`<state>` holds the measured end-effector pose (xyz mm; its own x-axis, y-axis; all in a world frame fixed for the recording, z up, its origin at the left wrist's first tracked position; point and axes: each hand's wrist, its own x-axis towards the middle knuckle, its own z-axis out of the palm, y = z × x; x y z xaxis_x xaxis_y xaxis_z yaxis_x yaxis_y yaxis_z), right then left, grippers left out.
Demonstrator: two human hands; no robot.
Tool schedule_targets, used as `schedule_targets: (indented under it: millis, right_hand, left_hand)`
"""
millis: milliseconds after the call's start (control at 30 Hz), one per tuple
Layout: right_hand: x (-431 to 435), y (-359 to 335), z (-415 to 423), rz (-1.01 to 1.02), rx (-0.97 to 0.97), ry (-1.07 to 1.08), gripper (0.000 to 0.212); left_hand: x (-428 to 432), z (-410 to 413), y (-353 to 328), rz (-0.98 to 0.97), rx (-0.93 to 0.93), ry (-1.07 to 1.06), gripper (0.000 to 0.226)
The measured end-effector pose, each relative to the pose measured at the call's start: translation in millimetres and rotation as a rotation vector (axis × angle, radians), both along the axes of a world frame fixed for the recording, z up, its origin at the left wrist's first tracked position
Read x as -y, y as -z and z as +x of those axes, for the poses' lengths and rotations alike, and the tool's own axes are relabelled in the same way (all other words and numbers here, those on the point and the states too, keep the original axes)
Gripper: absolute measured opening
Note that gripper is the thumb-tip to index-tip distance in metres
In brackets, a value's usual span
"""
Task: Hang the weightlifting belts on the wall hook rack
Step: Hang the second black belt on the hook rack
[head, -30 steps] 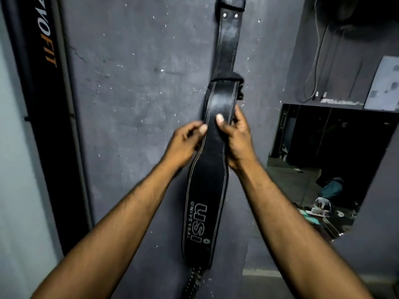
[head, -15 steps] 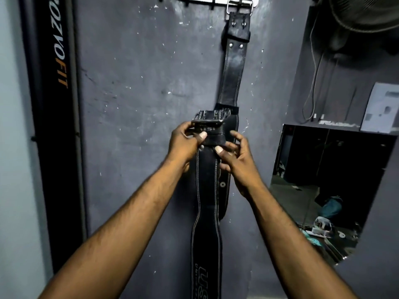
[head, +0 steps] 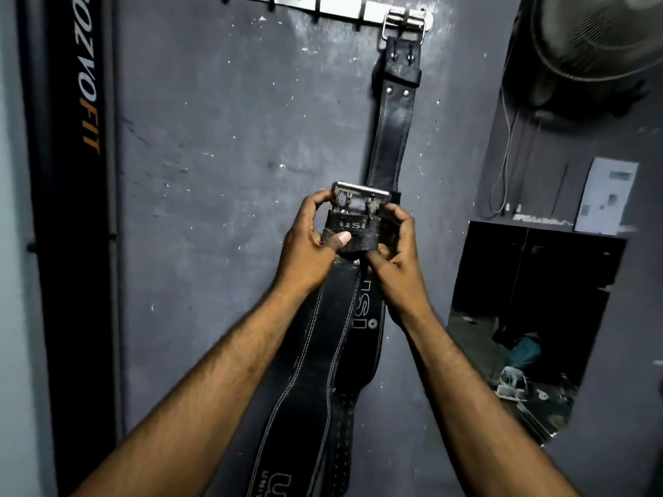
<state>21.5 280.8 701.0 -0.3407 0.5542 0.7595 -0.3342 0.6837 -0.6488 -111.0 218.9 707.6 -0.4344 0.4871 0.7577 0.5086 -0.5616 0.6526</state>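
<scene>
Head camera view, looking at a dark grey wall point(head: 215, 156). Both arms reach forward at chest height. The left hand point(head: 308, 249) grips the left side of a black leather weightlifting belt point(head: 308, 374) just under its steel buckle point(head: 360, 193), fingers curled behind the buckle, thumb pressed flat on the folded leather. The right hand point(head: 398, 260) pinches the right side of the same fold, fingers curled round the buckle's edge. This belt is held buckle end up, in front of the wall and well below the hook rack point(head: 323, 3); its wide stitched body hangs down between the forearms.

A second black belt point(head: 393, 138) already hangs by its buckle from the right end of the metal rack, flat against the wall. Its lower part lies behind the held belt.

A black upright with orange lettering point(head: 89, 113) stands at the left. A wall fan point(head: 592, 37) is at the upper right, with a white sheet of paper point(head: 606, 195) and a mirror point(head: 531, 317) below it.
</scene>
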Motion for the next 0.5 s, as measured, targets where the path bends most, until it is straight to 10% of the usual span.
schedule_targets:
  millis: [500]
  right_hand:
    - [-85.8,-105.3,-59.1,0.254,0.091,0.029,0.081]
  left_hand:
    - [-70.4,-69.0,-102.1,0.126,-0.172,0.092,0.08]
